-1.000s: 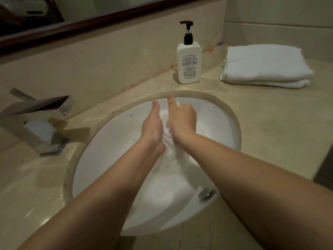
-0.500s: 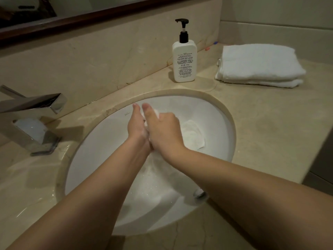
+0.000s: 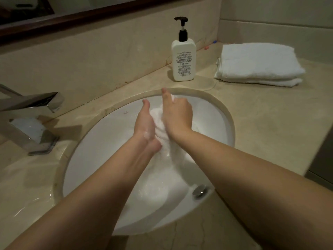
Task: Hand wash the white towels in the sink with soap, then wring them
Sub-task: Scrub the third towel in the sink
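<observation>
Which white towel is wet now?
The towel in the sink, rubbed between both hands; the folded towels lie dry on the counter.

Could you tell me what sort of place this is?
Most likely a bathroom, perhaps a hotel's: a round white sink set under a marble counter, a pump soap bottle by the wall, folded white towels and a framed mirror above.
</observation>
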Demonstrator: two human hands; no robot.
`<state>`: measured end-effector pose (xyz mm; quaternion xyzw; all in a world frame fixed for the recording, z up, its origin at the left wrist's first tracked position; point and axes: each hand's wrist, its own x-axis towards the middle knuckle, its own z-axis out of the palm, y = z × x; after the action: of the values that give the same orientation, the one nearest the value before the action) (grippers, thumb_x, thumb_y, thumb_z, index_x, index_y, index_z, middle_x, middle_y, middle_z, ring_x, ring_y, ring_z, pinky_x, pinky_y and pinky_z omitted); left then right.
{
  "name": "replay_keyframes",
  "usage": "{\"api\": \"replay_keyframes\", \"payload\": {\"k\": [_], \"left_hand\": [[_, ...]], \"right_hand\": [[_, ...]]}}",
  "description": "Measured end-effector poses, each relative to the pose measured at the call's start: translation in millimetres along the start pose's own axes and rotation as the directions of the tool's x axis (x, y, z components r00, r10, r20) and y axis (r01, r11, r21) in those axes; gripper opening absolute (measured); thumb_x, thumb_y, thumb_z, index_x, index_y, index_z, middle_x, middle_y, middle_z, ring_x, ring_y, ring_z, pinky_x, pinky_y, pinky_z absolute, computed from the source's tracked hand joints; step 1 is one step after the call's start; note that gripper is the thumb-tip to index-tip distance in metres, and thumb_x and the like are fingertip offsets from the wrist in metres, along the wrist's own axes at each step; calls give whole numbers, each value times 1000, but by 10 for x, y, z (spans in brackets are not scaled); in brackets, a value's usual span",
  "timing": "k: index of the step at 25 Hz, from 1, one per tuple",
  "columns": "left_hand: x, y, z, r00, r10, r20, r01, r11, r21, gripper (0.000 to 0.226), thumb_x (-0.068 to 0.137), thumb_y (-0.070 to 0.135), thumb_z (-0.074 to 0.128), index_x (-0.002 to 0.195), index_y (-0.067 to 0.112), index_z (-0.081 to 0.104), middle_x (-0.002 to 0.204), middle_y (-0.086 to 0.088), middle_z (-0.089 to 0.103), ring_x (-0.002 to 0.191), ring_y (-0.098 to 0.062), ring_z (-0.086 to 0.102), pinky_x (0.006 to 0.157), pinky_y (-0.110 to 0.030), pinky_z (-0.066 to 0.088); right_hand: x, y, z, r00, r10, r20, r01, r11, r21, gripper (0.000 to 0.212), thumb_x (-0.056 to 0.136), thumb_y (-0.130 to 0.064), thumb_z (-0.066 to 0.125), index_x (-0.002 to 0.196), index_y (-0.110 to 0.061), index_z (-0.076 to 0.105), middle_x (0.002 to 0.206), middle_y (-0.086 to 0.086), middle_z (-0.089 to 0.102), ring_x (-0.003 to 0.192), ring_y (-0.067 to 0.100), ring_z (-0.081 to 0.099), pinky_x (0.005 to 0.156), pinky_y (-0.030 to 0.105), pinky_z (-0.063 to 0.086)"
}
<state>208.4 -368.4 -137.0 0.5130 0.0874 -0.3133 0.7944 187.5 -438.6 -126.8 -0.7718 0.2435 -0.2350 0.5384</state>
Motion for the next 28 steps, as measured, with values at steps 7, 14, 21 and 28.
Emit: {"api": "replay_keyframes", "payload": {"k": [7,14,21,28], "left_hand": [[-1,24,7,999,46,27,-47,998,36,73,100,69,32,101,7,70,89,-12,76,83,-24,72,79,-30,53],[56,-22,-32,996,81,-43,-82,997,-16,71,100,68,35,78,8,67,68,-11,72,61,-21,70,73,-34,50],[69,3,-46,994,97,-42,-95,995,31,62,102,67,31,87,12,57,63,-2,71,61,-13,70,69,-32,50],[148,24,-84,992,78,-104,-79,997,-2,74,97,73,39,72,12,71,68,-6,69,67,-20,71,65,-24,55]], "right_hand": [[-49,-50,-8,1000,-13,7,13,1000,-11,63,103,-57,39,56,-16,48,62,4,56,69,27,58,66,32,36],[-92,11,26,992,-79,95,89,991,-104,63,102,-59,38,64,-11,56,73,13,65,79,33,63,66,35,39],[-185,18,59,979,-161,122,179,972,-155,64,101,-60,38,63,-12,58,74,11,67,75,30,63,65,36,42],[-225,45,50,980,-131,149,138,989,-41,60,101,-58,43,58,-16,52,68,8,63,74,31,63,66,36,43]]}}
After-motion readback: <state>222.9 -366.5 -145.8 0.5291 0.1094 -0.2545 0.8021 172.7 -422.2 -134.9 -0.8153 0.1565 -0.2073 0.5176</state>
